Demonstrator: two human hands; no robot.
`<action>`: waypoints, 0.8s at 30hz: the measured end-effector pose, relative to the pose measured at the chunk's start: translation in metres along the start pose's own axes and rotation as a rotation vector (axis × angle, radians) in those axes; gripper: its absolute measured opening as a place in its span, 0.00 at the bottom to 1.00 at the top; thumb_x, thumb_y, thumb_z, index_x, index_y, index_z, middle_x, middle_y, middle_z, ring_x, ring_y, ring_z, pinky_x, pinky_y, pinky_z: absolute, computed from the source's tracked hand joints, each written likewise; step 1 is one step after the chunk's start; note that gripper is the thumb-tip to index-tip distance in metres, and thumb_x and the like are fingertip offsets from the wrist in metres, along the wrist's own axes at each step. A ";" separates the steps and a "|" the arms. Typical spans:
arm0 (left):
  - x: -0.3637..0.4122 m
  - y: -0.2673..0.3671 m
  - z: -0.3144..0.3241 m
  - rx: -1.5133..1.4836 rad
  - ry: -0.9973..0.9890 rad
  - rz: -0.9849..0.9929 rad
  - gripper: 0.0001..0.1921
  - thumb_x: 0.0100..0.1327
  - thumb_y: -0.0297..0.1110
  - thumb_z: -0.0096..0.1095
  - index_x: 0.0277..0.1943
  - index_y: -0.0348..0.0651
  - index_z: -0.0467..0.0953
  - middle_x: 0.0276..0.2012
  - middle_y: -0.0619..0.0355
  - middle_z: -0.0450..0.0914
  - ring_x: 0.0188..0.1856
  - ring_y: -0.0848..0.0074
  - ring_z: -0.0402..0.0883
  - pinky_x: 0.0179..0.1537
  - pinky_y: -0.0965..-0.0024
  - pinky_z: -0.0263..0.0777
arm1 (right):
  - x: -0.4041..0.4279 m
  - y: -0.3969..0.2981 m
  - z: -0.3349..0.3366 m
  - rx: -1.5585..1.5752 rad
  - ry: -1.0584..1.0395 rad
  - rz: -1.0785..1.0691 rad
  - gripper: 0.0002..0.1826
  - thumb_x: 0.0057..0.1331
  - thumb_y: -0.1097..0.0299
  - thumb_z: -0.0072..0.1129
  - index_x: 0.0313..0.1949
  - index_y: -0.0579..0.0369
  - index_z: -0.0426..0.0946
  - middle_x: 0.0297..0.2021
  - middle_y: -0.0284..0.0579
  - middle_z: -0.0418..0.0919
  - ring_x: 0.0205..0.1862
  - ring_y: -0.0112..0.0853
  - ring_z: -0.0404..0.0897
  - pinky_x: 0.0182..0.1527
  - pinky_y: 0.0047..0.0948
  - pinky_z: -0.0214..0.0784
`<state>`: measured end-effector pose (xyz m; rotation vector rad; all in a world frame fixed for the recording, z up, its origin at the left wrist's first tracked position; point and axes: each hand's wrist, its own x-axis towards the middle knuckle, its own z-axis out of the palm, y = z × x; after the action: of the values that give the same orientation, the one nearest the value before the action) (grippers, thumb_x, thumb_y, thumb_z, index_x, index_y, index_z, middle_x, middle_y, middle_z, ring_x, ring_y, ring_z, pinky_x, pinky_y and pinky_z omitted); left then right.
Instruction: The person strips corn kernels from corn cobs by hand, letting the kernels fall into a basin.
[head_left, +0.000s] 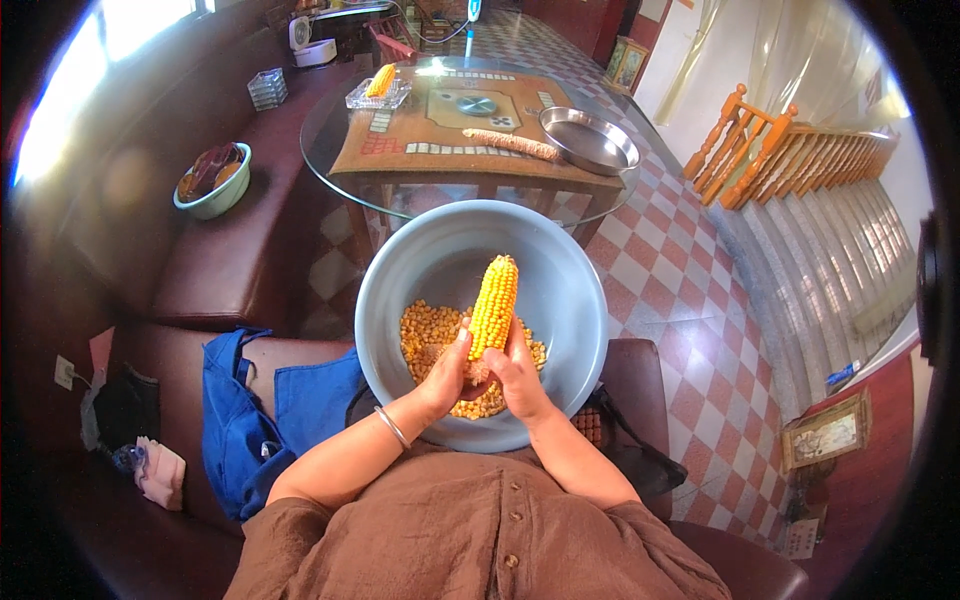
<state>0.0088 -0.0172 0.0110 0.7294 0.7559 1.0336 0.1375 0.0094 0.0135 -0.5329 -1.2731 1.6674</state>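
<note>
Both hands hold one dried corn cob (495, 307) over a large grey-blue plastic basin (559, 255). Its upper part is thick with yellow kernels; near my palms the lower end is bare and pinkish. My left hand (446, 371), with a metal bangle at the wrist, wraps the cob's left side. On the other side, my right hand (521, 375) grips it with the thumb against the lowest kernels. Loose corn kernels (431, 326) cover part of the basin's bottom. The fingers beneath the cob are partly hidden.
Beyond the basin, a glass-topped table (322, 161) carries a stripped cob (510, 142), a round steel pan (589, 139) and a glass ashtray (356, 96) with another corn cob (382, 80). Blue cloth (240, 420) lies on the seat at left. A green bowl (225, 195) sits on the bench.
</note>
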 end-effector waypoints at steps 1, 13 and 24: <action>0.000 0.003 0.004 0.039 0.018 -0.015 0.26 0.68 0.59 0.25 0.55 0.50 0.62 0.28 0.64 0.69 0.20 0.85 0.62 0.18 0.83 0.54 | 0.000 -0.001 0.003 -0.066 0.015 0.001 0.35 0.62 0.68 0.53 0.64 0.55 0.45 0.54 0.44 0.62 0.56 0.31 0.63 0.60 0.31 0.54; -0.006 0.005 0.006 0.049 0.010 0.026 0.26 0.68 0.59 0.25 0.53 0.49 0.62 0.28 0.66 0.67 0.19 0.86 0.59 0.18 0.83 0.52 | -0.002 -0.010 0.005 -0.075 -0.075 0.011 0.38 0.59 0.67 0.56 0.63 0.54 0.43 0.54 0.44 0.62 0.57 0.31 0.62 0.59 0.32 0.55; -0.002 -0.001 -0.003 0.056 -0.039 -0.009 0.26 0.67 0.61 0.27 0.51 0.50 0.63 0.29 0.66 0.68 0.21 0.85 0.62 0.20 0.83 0.54 | -0.001 -0.005 0.002 -0.077 -0.064 0.037 0.33 0.64 0.71 0.48 0.64 0.53 0.43 0.55 0.44 0.60 0.58 0.30 0.61 0.60 0.31 0.54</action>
<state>0.0058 -0.0190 0.0087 0.7911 0.7561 0.9903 0.1385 0.0080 0.0182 -0.5557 -1.3864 1.6829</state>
